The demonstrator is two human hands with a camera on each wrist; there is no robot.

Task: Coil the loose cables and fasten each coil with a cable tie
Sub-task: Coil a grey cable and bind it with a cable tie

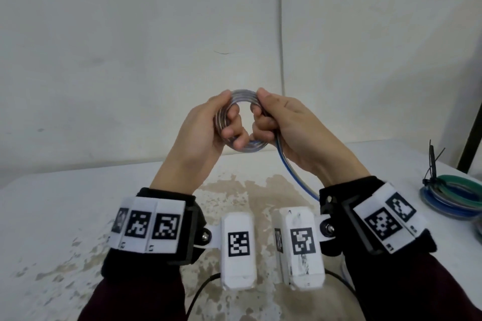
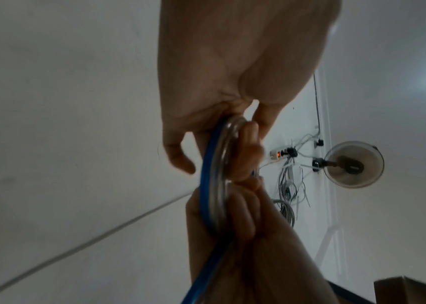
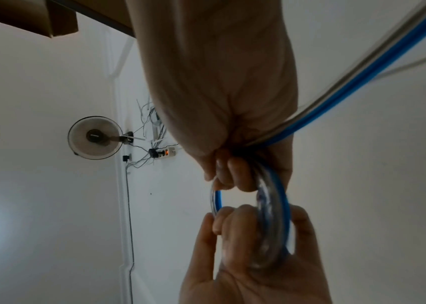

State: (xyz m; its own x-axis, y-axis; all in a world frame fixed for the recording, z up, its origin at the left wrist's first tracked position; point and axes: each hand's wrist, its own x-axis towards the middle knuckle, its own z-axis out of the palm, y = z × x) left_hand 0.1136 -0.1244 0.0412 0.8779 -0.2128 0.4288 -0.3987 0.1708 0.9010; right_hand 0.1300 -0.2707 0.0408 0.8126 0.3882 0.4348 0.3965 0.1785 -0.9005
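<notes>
Cable coil (image 1: 241, 101) sits gripped between left hand (image 1: 206, 125) and right hand (image 1: 289, 125).

Coil (image 1: 243, 96) between both hands above table (image 1: 65, 203) — tied coils (image 1: 453, 197) far right

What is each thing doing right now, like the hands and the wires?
Clear-and-blue cable coil: wound into a ring, held up above the table, no tie on it yet.
Loose cable tail: uncoiled, trailing down from the right hand.
Left hand: grips the coil's left side.
Right hand: grips its right side.
Green and blue coils: lying on the table, a black cable tie fastened round them.
</notes>
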